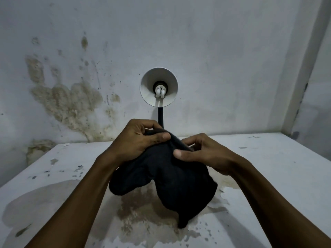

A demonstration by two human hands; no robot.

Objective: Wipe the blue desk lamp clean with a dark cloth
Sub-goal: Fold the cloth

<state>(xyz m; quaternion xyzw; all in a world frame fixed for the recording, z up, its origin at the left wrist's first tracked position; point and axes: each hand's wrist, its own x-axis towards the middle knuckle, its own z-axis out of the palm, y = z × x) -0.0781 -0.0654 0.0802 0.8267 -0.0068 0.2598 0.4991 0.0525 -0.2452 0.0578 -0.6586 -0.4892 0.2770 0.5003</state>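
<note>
At the left of the frame, the wall [53,83] carries a large brown stain with flaked paint, running down to the table's rear edge. The white table [268,167] fills the lower frame; its surface is chipped and shows a brown stain at lower centre. Bare tabletop lies open to the left and right of both forearms.

Left hand [138,140], centre frame, grips the upper edge of the dark cloth [164,185]: fingers curled over the fold, thumb pressed flat on top. The cloth is held bunched between both hands and hangs down, its lowest point at or just above the stained patch; contact with the table cannot be confirmed.

Desk lamp [159,87] stands upper centre, behind the hands and close against the wall. Its long axis runs vertically: a dark neck rises from behind the left hand's fingers to the shade. The shade's open mouth faces toward the camera, bulb visible inside. The base is hidden by hands and cloth. No hand touches the lamp.

Right hand [202,154], right of centre, pinches the cloth with the thumb on top and fingers curled.

A pale vertical frame [304,68] marks the table's right-hand boundary at far right.
</note>
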